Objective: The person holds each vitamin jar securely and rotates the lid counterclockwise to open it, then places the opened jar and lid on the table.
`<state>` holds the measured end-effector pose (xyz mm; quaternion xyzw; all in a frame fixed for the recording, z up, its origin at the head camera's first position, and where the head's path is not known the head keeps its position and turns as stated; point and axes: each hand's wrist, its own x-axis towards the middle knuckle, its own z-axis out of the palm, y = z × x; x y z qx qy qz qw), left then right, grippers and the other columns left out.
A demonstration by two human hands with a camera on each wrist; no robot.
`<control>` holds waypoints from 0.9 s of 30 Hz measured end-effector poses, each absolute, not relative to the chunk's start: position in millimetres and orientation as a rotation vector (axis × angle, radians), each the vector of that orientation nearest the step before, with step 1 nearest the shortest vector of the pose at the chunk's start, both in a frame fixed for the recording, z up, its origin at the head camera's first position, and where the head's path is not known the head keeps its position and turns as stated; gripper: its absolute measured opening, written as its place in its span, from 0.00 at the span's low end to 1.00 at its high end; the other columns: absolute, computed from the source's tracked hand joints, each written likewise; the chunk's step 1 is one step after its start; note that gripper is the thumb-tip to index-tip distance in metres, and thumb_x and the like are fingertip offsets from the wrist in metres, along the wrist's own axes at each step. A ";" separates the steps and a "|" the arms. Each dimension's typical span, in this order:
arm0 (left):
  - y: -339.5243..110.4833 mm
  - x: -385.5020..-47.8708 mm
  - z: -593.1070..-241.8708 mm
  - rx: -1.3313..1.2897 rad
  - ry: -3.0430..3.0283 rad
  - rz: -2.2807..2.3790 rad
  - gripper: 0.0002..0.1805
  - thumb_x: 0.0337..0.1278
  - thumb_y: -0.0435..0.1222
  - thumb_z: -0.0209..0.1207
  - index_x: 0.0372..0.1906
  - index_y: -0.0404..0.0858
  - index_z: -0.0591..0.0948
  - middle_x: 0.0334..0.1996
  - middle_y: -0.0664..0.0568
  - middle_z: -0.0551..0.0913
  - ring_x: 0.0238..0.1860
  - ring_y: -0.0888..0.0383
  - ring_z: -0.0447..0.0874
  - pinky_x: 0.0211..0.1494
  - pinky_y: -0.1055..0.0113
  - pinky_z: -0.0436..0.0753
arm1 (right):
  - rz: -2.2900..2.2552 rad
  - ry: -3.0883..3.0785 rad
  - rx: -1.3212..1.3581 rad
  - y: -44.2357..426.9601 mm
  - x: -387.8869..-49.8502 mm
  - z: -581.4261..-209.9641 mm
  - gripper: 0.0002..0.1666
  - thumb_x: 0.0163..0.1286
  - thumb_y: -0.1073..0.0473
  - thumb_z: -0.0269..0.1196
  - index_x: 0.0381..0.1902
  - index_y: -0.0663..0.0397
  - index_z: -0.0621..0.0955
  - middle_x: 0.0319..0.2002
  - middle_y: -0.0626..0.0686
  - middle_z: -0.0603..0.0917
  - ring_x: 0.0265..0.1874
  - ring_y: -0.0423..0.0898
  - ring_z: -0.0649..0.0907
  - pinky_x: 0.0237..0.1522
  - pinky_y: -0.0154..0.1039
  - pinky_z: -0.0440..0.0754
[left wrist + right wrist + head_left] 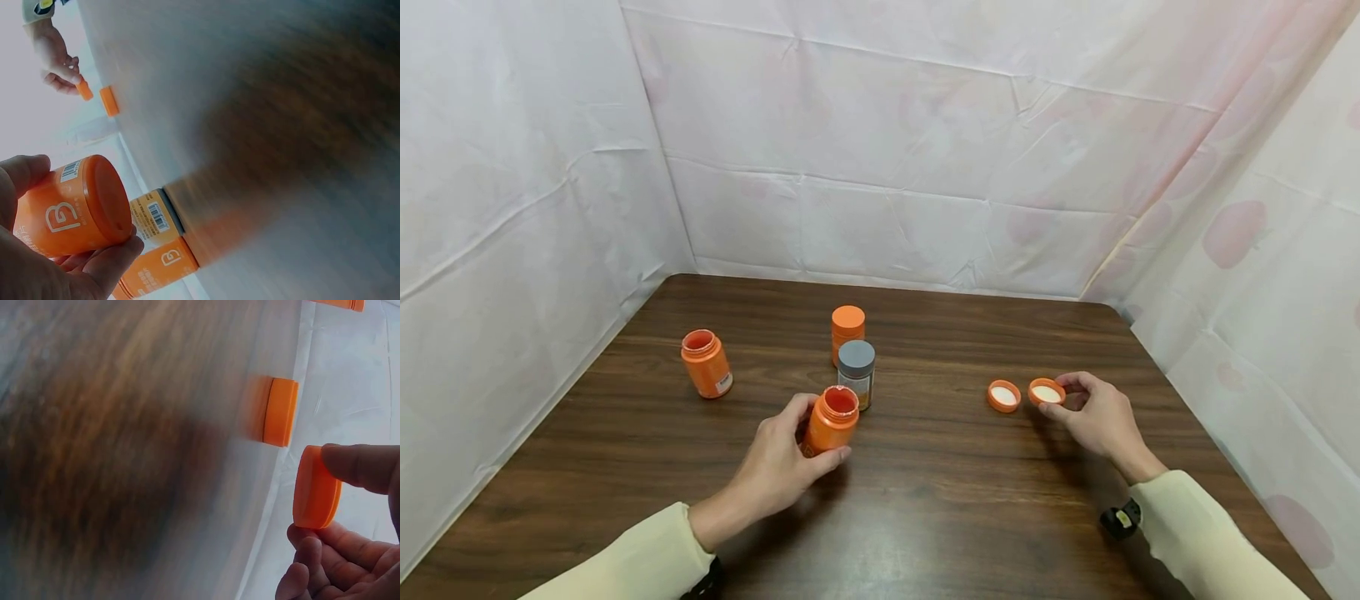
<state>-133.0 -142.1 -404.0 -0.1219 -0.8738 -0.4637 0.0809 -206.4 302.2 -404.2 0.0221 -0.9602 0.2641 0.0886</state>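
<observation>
The held jar (829, 435) is just below the centre of the frame, in the left hand (775, 462); the held lid (1047, 395) is right of centre, in the right hand (1101, 417). The two lie well apart, lid to the right of jar and slightly higher in the frame, with the second lid (1003, 397) on the table (925, 500) between them, just beside the held one. The jar's long axis is near upright, its top leaning a little right; its mouth and the lid's hollow both face up.

Left fingers and thumb curl round the jar from opposite sides; right thumb and fingers pinch the lid by its rim. The left wrist view shows the jar's base clear of the table.

The jar is orange, short and round, with a threaded neck, pale specks on its rim, a red-orange interior, a pale logo and a barcode. The lid is orange, lined in white.
</observation>
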 end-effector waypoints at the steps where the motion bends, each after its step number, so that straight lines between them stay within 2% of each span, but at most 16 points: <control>1: -142.7 -133.4 -403.9 -0.362 -2.610 -1.387 0.33 0.45 0.37 0.81 0.57 0.44 0.76 0.47 0.55 0.86 0.45 0.61 0.84 0.54 0.56 0.82 | 0.782 -2.868 0.064 302.2 -206.8 -404.4 0.30 0.63 0.44 0.74 0.55 0.58 0.81 0.47 0.60 0.85 0.43 0.56 0.81 0.39 0.46 0.75; 8: -147.4 -135.3 -404.3 -0.341 -2.586 -1.366 0.33 0.44 0.36 0.81 0.56 0.43 0.76 0.47 0.53 0.86 0.46 0.59 0.85 0.54 0.55 0.83 | 0.788 -2.917 0.066 302.4 -210.6 -406.6 0.30 0.65 0.49 0.74 0.57 0.60 0.80 0.49 0.63 0.84 0.47 0.60 0.81 0.42 0.54 0.78; 11: -149.0 -135.6 -403.9 -0.329 -2.585 -1.355 0.34 0.44 0.36 0.81 0.57 0.43 0.75 0.47 0.52 0.86 0.46 0.58 0.85 0.54 0.55 0.83 | 0.786 -2.937 0.055 302.7 -212.8 -408.4 0.29 0.65 0.50 0.74 0.57 0.60 0.80 0.48 0.63 0.84 0.44 0.59 0.82 0.40 0.52 0.79; 15: -151.0 -136.0 -403.9 -0.318 -2.587 -1.349 0.33 0.45 0.37 0.80 0.57 0.42 0.75 0.48 0.51 0.86 0.46 0.58 0.85 0.54 0.55 0.83 | 0.797 -2.968 0.039 303.3 -216.0 -410.1 0.29 0.64 0.50 0.74 0.56 0.61 0.79 0.44 0.61 0.86 0.39 0.54 0.83 0.35 0.46 0.79; 19: -153.3 -136.2 -403.6 -0.303 -2.583 -1.334 0.33 0.47 0.38 0.80 0.57 0.42 0.75 0.49 0.51 0.86 0.47 0.58 0.85 0.53 0.55 0.83 | 0.820 -2.998 0.027 304.1 -217.7 -411.1 0.29 0.64 0.51 0.75 0.56 0.62 0.79 0.45 0.62 0.87 0.38 0.53 0.85 0.35 0.45 0.80; 27: -160.4 -136.3 -403.0 -0.242 -2.588 -1.283 0.33 0.48 0.39 0.80 0.57 0.41 0.75 0.49 0.49 0.87 0.47 0.56 0.85 0.52 0.53 0.83 | 0.802 -3.034 0.010 305.3 -219.7 -413.6 0.29 0.64 0.52 0.75 0.56 0.63 0.79 0.48 0.65 0.85 0.25 0.43 0.82 0.36 0.46 0.78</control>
